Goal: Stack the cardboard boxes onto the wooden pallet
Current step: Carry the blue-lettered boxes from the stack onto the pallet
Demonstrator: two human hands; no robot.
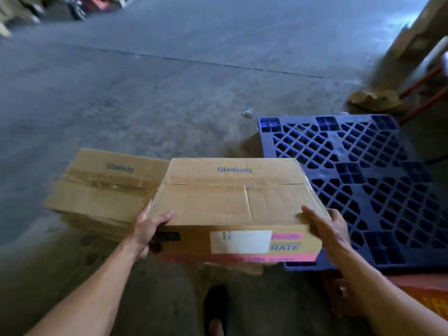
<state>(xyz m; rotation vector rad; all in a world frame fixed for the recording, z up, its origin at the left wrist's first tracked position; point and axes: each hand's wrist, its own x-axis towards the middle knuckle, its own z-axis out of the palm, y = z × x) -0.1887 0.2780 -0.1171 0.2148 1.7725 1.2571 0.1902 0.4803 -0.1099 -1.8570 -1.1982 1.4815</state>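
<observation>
The Glodway cardboard box point(232, 197) is held just left of the blue plastic pallet point(363, 180), its right end overlapping the pallet's near left corner, and it looks lifted clear of the concrete floor point(169, 81). The left hand point(148, 229) clasps the near left corner, thumb on the top and fingers wrapped round the side. The right hand point(327, 226) grips the near right corner with fingers lying over the top edge. Taking opposite corners probably keeps the wide box level for a swing onto the lattice deck. A second Glodway box point(106, 187) lies farther left of the pallet, taped shut, likely waiting its turn. That makes two boxes and one pallet, which is plastic rather than wooden and carries nothing yet. Crumpled cardboard point(373, 99) sits beyond the pallet's far edge.
</observation>
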